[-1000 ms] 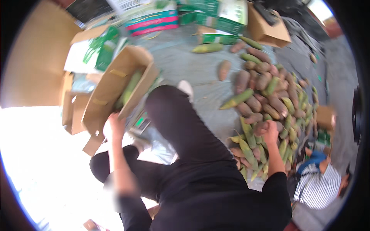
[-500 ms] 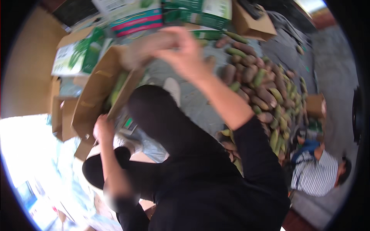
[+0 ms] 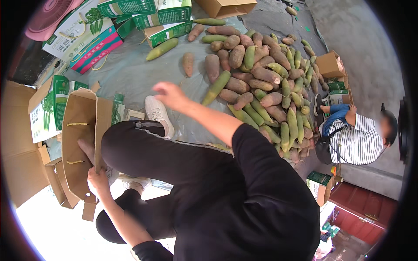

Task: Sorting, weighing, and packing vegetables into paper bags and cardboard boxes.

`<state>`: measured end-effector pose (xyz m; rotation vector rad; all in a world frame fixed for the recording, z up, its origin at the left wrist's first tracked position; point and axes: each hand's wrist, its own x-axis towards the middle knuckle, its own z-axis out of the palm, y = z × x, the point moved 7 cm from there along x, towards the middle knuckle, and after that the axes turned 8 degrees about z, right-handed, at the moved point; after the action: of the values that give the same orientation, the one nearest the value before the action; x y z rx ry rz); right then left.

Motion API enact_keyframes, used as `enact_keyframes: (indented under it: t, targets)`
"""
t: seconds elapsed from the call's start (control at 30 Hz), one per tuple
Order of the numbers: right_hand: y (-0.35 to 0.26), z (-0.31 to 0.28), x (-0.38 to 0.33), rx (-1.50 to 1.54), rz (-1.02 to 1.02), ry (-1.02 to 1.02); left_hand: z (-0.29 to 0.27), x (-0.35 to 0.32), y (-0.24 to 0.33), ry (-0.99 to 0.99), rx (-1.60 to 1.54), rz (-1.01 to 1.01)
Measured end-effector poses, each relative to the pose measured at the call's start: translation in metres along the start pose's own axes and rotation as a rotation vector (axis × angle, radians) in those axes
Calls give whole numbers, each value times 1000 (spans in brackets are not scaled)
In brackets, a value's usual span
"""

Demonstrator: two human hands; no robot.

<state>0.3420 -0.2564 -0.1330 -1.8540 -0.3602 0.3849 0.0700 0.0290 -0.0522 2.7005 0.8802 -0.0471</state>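
An open cardboard box (image 3: 103,126) with yellow cord loops leans beside my knee at the left. My left hand (image 3: 99,182) is closed over its near edge. Inside the box shows part of a reddish-brown radish (image 3: 86,148); the rest of the inside is hidden by the wall. My right hand (image 3: 172,95) hangs in the air above my white shoe, fingers apart, holding nothing. To its right spreads a big pile of radishes, some green (image 3: 216,88), some brownish red (image 3: 212,68). A single brown radish (image 3: 187,64) lies apart from the pile, beyond my right hand.
Green-and-white cartons (image 3: 170,35) and a pink-striped carton (image 3: 98,52) stand at the back left, near a pink fan (image 3: 52,19). Another green-and-white carton (image 3: 45,108) is left of the box. At the right a person in a striped shirt (image 3: 357,139) sits beyond the pile.
The large brownish radish has left my right hand, which is now empty and has drawn back from the box to the right. My left hand keeps hold of the box. The view has shifted.
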Motion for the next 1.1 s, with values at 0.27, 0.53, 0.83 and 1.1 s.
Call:
enact_keyframes:
  t: [0.27, 0.53, 0.83, 1.1]
  targets:
    - [234, -189, -149, -658, 712, 211, 0, 1, 2, 26, -41, -13]
    - [304, -259, -202, -318, 1002, 731, -13, 0, -2, 10, 13, -49]
    - [331, -258, -195, -86, 1033, 983, -9, -3, -5, 5, 13, -61]
    - [349, -272, -188, 113, 1186, 1071, -9, 0, 10, 20, -50, -43]
